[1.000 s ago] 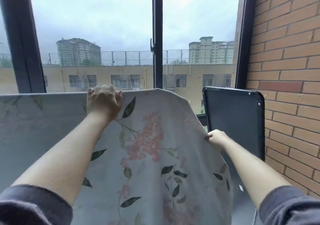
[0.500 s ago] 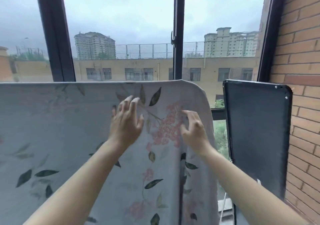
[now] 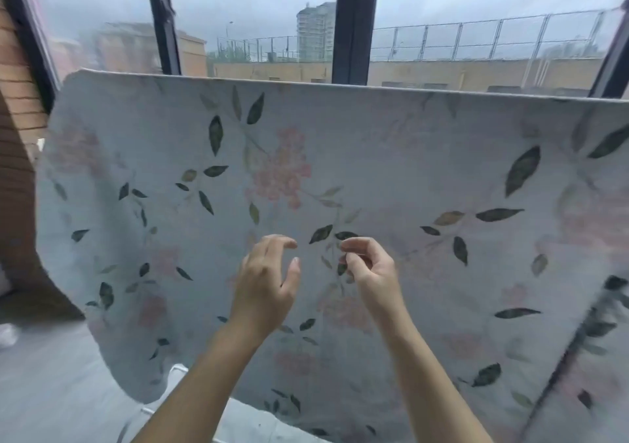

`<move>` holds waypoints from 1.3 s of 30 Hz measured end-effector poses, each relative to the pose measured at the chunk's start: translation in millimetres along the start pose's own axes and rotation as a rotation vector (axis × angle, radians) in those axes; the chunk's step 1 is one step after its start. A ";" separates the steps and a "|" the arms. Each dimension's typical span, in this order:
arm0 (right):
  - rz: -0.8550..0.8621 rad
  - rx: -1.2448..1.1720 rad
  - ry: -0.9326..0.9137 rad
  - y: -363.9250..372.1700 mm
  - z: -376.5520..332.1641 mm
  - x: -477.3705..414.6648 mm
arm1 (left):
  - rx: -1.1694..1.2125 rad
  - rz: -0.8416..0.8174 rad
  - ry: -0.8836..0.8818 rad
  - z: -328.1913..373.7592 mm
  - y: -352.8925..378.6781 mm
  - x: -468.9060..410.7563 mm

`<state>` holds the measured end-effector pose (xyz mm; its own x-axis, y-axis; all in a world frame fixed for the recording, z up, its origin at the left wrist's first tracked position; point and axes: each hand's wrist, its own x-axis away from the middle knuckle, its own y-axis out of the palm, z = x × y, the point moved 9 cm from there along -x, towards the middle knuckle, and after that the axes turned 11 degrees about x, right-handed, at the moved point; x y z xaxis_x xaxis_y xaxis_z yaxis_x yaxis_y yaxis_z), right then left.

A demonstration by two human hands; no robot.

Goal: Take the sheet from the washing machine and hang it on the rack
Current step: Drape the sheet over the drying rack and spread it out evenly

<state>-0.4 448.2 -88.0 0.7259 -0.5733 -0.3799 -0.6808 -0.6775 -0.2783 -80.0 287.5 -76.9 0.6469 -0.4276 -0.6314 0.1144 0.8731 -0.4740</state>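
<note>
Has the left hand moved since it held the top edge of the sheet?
Yes. The left hand has come down from the top edge of the sheet and is now open, well below that edge.

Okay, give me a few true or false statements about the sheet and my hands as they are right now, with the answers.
1. The sheet hangs spread out before the window. True.
2. The sheet is plain white. False: it bears dark leaves and pink flowers.
3. The left hand grips the sheet's top edge. False: it is at mid-sheet, fingers loosely curled, holding nothing.
4. The right hand is about level with the left hand and apart from it. True.
</note>
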 end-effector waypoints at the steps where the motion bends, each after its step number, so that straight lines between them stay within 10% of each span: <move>1: -0.018 -0.018 0.010 19.7 -1.9 2.6 | 0.003 0.012 -0.019 -13.3 -12.9 4.9; 31: -0.654 0.092 -0.006 715.2 -59.8 -128.5 | 0.136 0.490 -0.823 -616.5 -409.3 -37.7; 39: -0.383 0.159 0.107 796.0 -63.4 -163.6 | 0.501 0.058 -1.065 -773.0 -404.0 -121.6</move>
<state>-654.8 -26.5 -191.4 0.9295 -0.3447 -0.1313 -0.3609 -0.7762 -0.5169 -787.7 -194.4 -283.1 0.9371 -0.1799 0.2990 0.1939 0.9809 -0.0178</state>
